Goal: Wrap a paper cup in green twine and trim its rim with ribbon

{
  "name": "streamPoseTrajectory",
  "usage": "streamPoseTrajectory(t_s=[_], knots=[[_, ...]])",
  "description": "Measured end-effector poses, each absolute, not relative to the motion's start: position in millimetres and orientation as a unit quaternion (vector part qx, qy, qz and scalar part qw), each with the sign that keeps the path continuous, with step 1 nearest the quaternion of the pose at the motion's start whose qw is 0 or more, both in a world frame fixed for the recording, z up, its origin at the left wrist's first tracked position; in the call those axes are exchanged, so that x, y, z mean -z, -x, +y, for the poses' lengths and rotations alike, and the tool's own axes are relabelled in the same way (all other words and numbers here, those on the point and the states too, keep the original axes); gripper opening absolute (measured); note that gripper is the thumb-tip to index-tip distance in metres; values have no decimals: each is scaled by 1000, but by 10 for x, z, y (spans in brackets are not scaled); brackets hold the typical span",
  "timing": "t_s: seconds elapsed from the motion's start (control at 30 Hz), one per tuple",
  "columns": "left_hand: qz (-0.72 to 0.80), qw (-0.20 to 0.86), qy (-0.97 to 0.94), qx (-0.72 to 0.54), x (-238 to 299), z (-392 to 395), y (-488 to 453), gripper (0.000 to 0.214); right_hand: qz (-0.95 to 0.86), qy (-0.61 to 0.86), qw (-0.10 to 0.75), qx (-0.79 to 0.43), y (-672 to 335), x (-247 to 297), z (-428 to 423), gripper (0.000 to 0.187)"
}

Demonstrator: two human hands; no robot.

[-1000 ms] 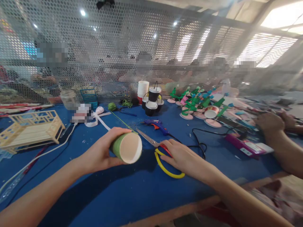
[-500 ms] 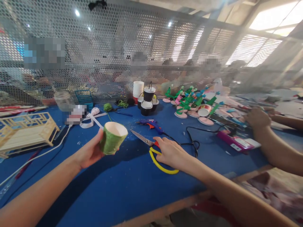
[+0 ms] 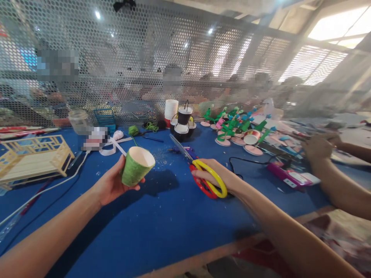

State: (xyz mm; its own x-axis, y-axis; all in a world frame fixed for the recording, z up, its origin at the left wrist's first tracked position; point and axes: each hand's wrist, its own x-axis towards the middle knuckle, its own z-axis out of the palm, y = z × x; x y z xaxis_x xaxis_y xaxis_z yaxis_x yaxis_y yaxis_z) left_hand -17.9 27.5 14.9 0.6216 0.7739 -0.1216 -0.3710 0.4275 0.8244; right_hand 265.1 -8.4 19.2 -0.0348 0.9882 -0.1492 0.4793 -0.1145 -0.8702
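Note:
My left hand [image 3: 111,184] grips a paper cup [image 3: 136,168] wrapped in green yarn, tilted with its white inside facing up and right. A white ribbon [image 3: 118,146] runs from behind the cup back to a loose coil on the table. My right hand [image 3: 213,173] is closed on a pair of scissors [image 3: 209,179] with one red and one yellow handle loop, the blades pointing away and left. Just beyond and partly under the scissors lies a blue glue gun [image 3: 189,151]. A ball of green yarn [image 3: 133,131] sits behind the cup.
Black-and-white cup buckets [image 3: 181,130] and stacked white cups [image 3: 171,109] stand by the mesh screen. Several green craft plants [image 3: 232,129] crowd the back right. A purple power strip [image 3: 286,174] lies near another person's arm [image 3: 339,185]. A small wooden frame [image 3: 34,162] is at left.
My right hand has lifted the scissors off the table and turned them, so the blades point more steeply away. The left hand still holds the green cup, nearly unmoved.

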Motion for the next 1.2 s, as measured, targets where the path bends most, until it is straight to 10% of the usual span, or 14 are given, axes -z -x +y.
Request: streamPoseTrajectory(t_s=[0.37,0.7,0.87,1.2], knots=[[256,780,-400,-407,-105,267,181,39,-446,387,435,-680,-2495,-262,-309,55],[279,758,-357,-470,-228,309,247,34,-535,408,256,-694,-2530,-114,-497,74],[276,734,-393,-480,-200,297,254,38,-548,464,218,-661,-2623,123,-472,49],[284,729,-484,-391,-169,245,226,42,-613,446,197,-621,-2604,47,-439,60]])
